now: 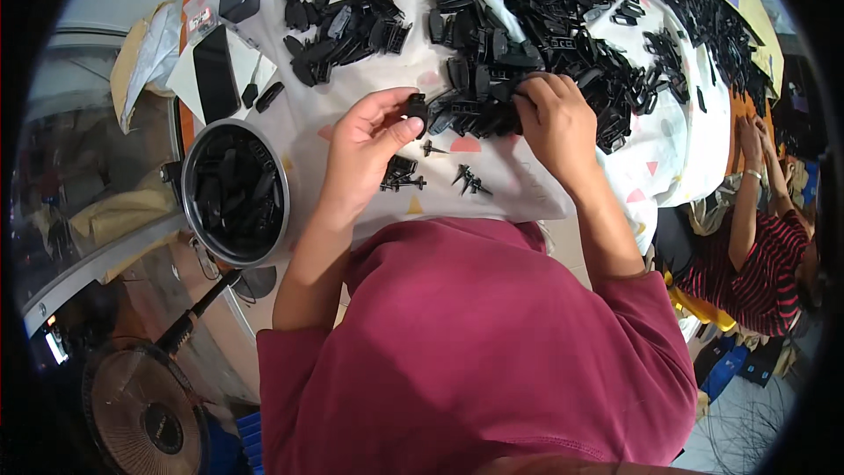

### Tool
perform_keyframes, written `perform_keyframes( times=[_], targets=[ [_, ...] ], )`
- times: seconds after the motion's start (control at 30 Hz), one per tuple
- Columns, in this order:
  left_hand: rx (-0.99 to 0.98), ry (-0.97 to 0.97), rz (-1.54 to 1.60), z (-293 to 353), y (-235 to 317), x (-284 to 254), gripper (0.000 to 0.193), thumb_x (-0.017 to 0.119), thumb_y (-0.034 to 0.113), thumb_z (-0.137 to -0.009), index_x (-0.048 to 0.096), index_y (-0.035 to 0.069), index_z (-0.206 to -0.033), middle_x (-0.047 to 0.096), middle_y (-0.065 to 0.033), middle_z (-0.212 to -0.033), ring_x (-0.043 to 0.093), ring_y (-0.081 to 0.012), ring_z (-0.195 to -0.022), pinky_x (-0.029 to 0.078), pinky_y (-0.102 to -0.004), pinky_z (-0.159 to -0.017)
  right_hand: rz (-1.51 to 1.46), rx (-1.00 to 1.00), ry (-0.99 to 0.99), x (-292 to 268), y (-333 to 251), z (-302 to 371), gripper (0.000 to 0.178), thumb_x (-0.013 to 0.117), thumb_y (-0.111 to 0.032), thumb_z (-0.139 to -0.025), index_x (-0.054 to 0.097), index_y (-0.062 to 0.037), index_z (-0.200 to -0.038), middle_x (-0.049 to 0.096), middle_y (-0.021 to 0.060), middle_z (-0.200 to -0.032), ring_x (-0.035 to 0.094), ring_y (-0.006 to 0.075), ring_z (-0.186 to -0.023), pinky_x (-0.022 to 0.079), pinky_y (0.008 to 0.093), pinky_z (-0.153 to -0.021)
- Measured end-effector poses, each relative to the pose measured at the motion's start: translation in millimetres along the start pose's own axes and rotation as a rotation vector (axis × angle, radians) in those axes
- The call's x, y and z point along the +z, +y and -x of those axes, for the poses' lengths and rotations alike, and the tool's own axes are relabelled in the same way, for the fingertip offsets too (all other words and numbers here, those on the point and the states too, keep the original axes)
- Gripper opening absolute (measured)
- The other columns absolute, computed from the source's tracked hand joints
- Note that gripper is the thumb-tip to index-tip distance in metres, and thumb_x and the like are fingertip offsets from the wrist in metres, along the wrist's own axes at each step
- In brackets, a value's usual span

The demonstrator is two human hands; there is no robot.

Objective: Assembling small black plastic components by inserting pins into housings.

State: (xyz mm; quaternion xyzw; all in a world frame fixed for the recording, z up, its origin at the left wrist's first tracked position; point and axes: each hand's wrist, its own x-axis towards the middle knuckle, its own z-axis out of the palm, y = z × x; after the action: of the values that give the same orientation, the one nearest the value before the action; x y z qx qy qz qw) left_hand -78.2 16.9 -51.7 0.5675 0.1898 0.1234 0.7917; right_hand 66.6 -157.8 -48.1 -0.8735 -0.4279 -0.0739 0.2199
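My left hand (365,149) pinches a small black plastic piece (418,112) between thumb and fingers, above the patterned white cloth. At the near edge of a big heap of black plastic parts (492,53), my right hand (561,127) reaches down with curled fingers. Its fingertips are partly hidden, and what they hold, if anything, does not show. Below the left hand lie small black frame-like parts (403,171). Several thin, pointed black pieces (470,179) rest on the cloth between my hands.
On the left stands a round grey-rimmed container (286,189) of black parts. Behind it lies a dark phone (215,75) on white paper. A second heap (343,26) sits at the far left. A fan (145,409) stands lower left; a person in stripes (747,264) works at right.
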Motion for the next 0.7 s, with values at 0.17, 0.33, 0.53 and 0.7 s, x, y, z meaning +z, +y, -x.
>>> perform_keyframes(
  times=[0.17,0.33,0.53,0.7],
  targets=[
    [-0.067,-0.015,0.017,0.0,1.9,8.8,0.032,0.059,0.006,-0.079,0.052,0.001,-0.109,0.059,-0.0019,-0.091,0.052,-0.0070,-0.081,0.040,-0.0190,-0.070,-0.601,0.276,-0.105,6.2,4.7,1.4,0.016,0.066,-0.005,-0.073,0.051,-0.0011,-0.077,0.057,0.0007,-0.076,0.048,0.0052,-0.060,0.041,0.0210,-0.050],
    [-0.058,-0.056,0.050,-0.7,4.7,15.6,0.034,0.060,0.005,-0.078,0.051,0.000,-0.111,0.059,-0.0036,-0.093,0.053,-0.0087,-0.082,0.041,-0.0204,-0.074,-0.918,0.480,-0.112,0.4,-7.1,-6.6,0.021,0.066,-0.007,-0.075,0.048,-0.0034,-0.084,0.057,0.0018,-0.075,0.047,0.0038,-0.057,0.037,0.0174,-0.046],
    [0.012,-0.052,0.045,3.6,7.5,21.8,0.035,0.060,0.003,-0.078,0.050,-0.002,-0.111,0.059,-0.0066,-0.100,0.054,-0.0110,-0.089,0.041,-0.0228,-0.081,-1.576,0.505,-0.127,-21.2,-35.2,-16.9,0.036,0.066,-0.011,-0.075,0.046,-0.0032,-0.103,0.060,0.0076,-0.080,0.051,0.0063,-0.054,0.038,0.0157,-0.040],
    [0.031,-0.105,0.234,4.8,17.9,32.1,0.034,0.059,0.002,-0.079,0.050,-0.004,-0.111,0.059,-0.0070,-0.100,0.054,-0.0112,-0.088,0.042,-0.0235,-0.080,-0.612,-0.249,0.128,-14.9,-45.3,-12.9,0.030,0.065,-0.005,-0.071,0.060,-0.0033,-0.101,0.057,0.0061,-0.080,0.052,0.0148,-0.073,0.041,0.0240,-0.059]
  ],
)
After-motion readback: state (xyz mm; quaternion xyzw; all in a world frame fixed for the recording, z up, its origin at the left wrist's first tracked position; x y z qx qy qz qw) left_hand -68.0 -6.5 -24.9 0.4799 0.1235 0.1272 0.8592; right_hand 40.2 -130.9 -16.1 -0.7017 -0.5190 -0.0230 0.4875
